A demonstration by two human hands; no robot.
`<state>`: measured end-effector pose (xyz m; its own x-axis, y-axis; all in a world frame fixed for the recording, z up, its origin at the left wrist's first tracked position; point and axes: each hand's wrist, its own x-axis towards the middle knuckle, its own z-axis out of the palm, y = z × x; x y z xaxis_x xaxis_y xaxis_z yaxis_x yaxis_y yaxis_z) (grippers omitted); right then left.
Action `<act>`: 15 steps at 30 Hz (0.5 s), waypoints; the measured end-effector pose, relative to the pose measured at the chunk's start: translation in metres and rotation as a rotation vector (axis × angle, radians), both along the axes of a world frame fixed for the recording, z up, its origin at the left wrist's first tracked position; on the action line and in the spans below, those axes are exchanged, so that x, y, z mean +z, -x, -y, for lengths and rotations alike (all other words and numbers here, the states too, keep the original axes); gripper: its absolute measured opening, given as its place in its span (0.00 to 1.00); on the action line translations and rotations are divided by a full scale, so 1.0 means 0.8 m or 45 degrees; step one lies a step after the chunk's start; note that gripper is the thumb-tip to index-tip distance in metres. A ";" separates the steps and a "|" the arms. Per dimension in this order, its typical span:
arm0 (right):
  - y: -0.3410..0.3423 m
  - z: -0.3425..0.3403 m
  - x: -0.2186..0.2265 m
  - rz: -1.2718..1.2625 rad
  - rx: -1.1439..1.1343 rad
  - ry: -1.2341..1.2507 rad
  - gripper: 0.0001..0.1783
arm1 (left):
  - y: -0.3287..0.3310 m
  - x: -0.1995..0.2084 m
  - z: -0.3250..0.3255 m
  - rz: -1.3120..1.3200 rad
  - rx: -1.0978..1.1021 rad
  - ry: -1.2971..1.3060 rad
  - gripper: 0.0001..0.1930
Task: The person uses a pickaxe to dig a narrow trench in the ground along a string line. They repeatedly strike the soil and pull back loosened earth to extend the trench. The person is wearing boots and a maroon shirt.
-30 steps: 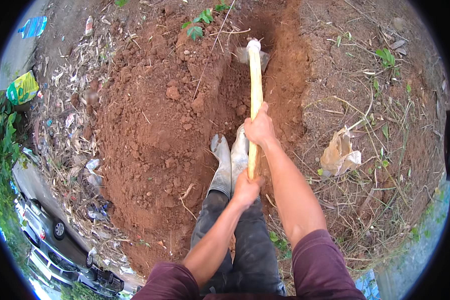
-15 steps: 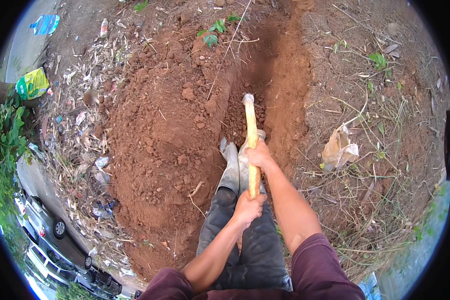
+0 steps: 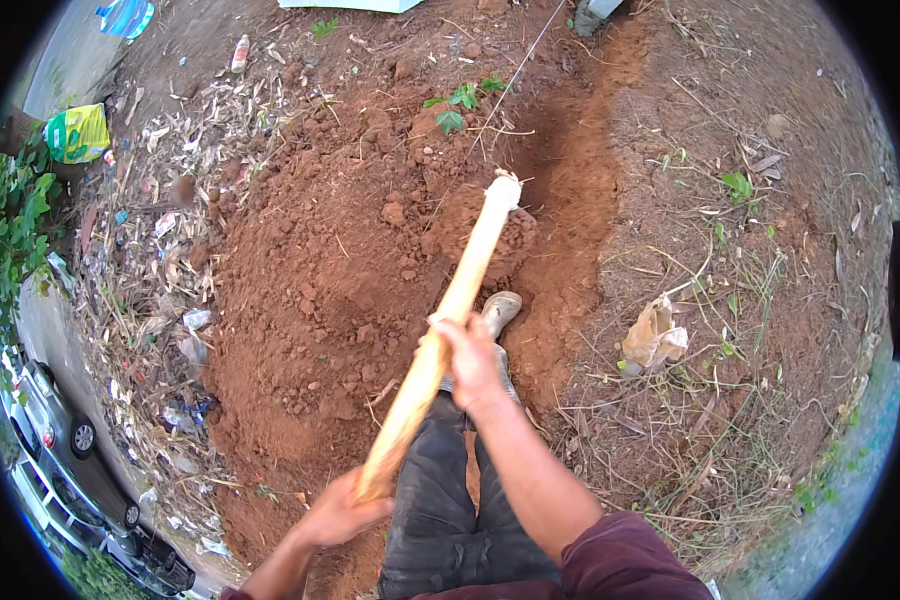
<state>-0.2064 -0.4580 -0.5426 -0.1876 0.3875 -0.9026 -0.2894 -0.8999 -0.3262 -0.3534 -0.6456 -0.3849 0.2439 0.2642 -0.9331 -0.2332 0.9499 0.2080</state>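
Observation:
A pale wooden-handled hoe [image 3: 460,280] runs slantwise from the lower left up to the trench. Around the rear end of its handle is my left hand [image 3: 345,512], low and left of my legs. Farther up the shaft, my right hand [image 3: 470,362] is closed near the middle. Reddish soil [image 3: 490,235] clings to or lies over the hoe's head, so the blade itself is hidden. The head is at the left side of the narrow trench [image 3: 580,200]. One muddy boot [image 3: 500,312] shows beyond my right hand; the other is mostly covered.
A heap of loose red earth [image 3: 310,300] rises left of the trench, with litter and dry leaves [image 3: 160,260] beyond. A string [image 3: 530,60] stretches over the far end. Right lies a crumpled brown bag [image 3: 655,335] among cut stems. Parked cars [image 3: 70,430] stand at far left.
The hoe has swung from nearly upright in view to a slant, its rear end going down-left. Both hands moved left with it. Soil now shows at its head; a white panel has entered at the top.

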 end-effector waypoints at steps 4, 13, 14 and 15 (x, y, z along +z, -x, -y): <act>0.058 0.120 0.036 0.142 0.344 0.050 0.22 | 0.022 0.002 0.172 -0.440 -0.346 0.142 0.19; -0.035 -0.024 -0.045 0.559 0.244 -0.520 0.24 | -0.117 -0.189 0.037 -0.734 -0.334 -0.451 0.16; -0.044 -0.080 -0.063 0.667 0.296 -0.496 0.25 | -0.134 -0.223 -0.011 -0.719 -0.347 -0.496 0.20; -0.057 -0.134 -0.072 0.829 0.392 -0.519 0.27 | -0.157 -0.257 -0.059 -0.718 -0.348 -0.513 0.19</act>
<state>-0.1605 -0.3505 -0.6001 0.1729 0.7245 -0.6673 0.3105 -0.6830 -0.6611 -0.2276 -0.5986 -0.5909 -0.1369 0.6111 -0.7796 0.2456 0.7834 0.5709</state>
